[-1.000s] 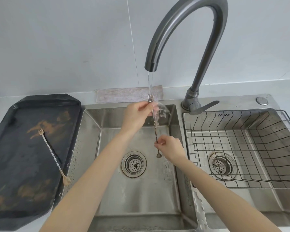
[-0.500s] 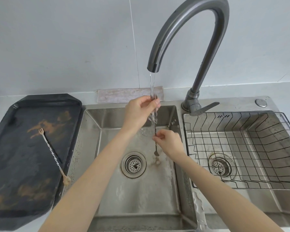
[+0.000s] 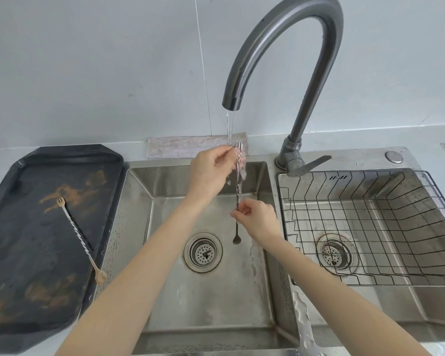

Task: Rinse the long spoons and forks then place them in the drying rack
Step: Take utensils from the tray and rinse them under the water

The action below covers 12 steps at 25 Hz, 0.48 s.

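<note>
Head view: we are rinsing one twisted spoon-fork (image 3: 237,199) under the faucet stream (image 3: 229,129), left hand (image 3: 211,170) and right hand (image 3: 258,219) both pinching it; another (image 3: 80,236) is waiting on the black tray (image 3: 16,253), the drying rack (image 3: 370,227) sitting empty.

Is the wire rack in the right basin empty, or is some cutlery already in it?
Empty. Only the basin floor and its drain show through the rack wires; no spoon or fork lies inside.

Sink area, item count
Two hands: left (image 3: 211,168), right (image 3: 258,218). Two long utensils: one held (image 3: 237,196), one on tray (image 3: 81,238). Two basins (image 3: 165,191) (image 3: 434,299). One each: tray (image 3: 23,227), rack (image 3: 370,227), faucet (image 3: 293,47), cloth (image 3: 185,147).
</note>
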Motion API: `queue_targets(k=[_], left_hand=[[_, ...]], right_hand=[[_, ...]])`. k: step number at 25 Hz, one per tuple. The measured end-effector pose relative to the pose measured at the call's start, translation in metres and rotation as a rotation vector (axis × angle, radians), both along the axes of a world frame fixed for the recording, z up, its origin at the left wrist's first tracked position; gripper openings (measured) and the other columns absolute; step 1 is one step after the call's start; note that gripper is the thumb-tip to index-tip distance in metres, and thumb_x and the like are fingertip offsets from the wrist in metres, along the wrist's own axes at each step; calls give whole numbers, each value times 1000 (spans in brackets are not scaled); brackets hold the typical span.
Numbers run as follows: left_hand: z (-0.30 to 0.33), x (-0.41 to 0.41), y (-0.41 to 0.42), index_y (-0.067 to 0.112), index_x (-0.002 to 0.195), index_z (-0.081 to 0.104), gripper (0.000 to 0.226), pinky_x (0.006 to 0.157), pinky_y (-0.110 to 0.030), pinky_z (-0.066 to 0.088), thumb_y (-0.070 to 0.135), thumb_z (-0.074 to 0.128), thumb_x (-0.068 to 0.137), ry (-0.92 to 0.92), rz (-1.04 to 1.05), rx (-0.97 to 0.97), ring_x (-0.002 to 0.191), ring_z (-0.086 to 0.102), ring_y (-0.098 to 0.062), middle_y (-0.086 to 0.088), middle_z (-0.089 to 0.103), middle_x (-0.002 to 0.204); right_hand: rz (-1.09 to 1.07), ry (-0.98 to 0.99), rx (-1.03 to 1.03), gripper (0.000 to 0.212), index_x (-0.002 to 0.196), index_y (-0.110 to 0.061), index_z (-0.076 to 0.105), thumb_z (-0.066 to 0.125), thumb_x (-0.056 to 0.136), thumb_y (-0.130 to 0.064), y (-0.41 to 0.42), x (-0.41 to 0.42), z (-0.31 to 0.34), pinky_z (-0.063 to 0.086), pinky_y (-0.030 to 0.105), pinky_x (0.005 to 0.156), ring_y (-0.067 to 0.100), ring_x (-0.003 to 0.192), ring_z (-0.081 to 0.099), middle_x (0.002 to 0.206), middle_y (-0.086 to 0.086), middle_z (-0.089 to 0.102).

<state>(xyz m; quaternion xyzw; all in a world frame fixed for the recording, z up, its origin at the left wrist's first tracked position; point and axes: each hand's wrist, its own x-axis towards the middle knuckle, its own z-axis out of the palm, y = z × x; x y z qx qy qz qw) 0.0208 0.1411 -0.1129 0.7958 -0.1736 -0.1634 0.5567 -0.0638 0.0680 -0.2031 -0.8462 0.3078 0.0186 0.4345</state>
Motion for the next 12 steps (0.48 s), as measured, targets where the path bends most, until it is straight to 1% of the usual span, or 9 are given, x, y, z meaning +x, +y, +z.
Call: queue_targets(k=[2, 4, 6, 7, 8, 9, 10, 11, 12], left_hand=[[1, 2, -2, 22, 76, 69, 21, 81, -27, 52, 24, 55, 91, 1, 52, -26, 72, 68, -7, 4, 69, 71], [0, 5, -2, 19, 79, 69, 17, 80, -27, 52, 21, 56, 90, 26, 84, -57, 75, 67, -13, 1, 69, 72], [-3, 7, -2, 14, 85, 69, 13, 82, -26, 53, 15, 58, 89, 34, 76, -67, 72, 65, -7, 2, 68, 73], [-4, 6, -1, 10, 90, 70, 13, 82, -24, 52, 15, 59, 89, 24, 63, -56, 68, 65, 0, 4, 68, 73], [-6, 5, 0, 8, 91, 71, 15, 80, -20, 51, 17, 60, 88, 7, 51, -34, 62, 63, 8, 6, 68, 71], [-7, 4, 1, 8, 89, 72, 16, 76, -15, 50, 19, 60, 88, -6, 38, -18, 57, 61, 11, 8, 67, 69], [-7, 2, 1, 10, 83, 72, 17, 72, -12, 49, 21, 59, 89, -6, 29, -14, 55, 60, 11, 8, 67, 68], [-4, 1, 1, 14, 77, 71, 19, 70, -11, 50, 22, 58, 90, 5, 25, -25, 58, 62, 7, 7, 67, 67], [-2, 0, 1, 20, 72, 69, 23, 73, -14, 52, 23, 56, 91, 17, 29, -45, 64, 66, -1, 7, 67, 68]], right_hand=[[9, -19, -4, 14, 75, -13, 65, 63, 83, -25, 0, -1, 3, 52, 34, 77, 25, 89, 65, 90, 10, 73], [31, -52, -28, 17, 86, -10, 71, 62, 85, -24, 0, 0, 7, 54, 35, 77, 25, 88, 66, 88, 11, 74], [46, -92, -50, 18, 90, -10, 73, 61, 86, -24, -1, 1, 11, 56, 38, 78, 27, 86, 67, 87, 13, 75], [47, -108, -56, 18, 90, -10, 73, 61, 86, -23, -1, 2, 12, 55, 39, 78, 28, 85, 67, 86, 14, 75], [49, -115, -60, 18, 90, -10, 73, 61, 86, -23, -1, 3, 13, 55, 40, 78, 29, 85, 67, 86, 15, 75], [52, -115, -62, 18, 88, -9, 73, 61, 86, -23, -1, 3, 12, 55, 40, 78, 29, 85, 67, 85, 14, 75], [53, -113, -63, 18, 88, -9, 72, 61, 86, -23, 0, 1, 12, 55, 41, 78, 28, 85, 67, 85, 13, 75], [50, -108, -62, 17, 88, -10, 72, 61, 86, -23, 1, 0, 11, 55, 41, 79, 28, 85, 67, 86, 12, 75], [48, -100, -57, 17, 90, -11, 72, 61, 86, -23, 2, -1, 10, 55, 41, 80, 27, 86, 67, 88, 11, 76]])
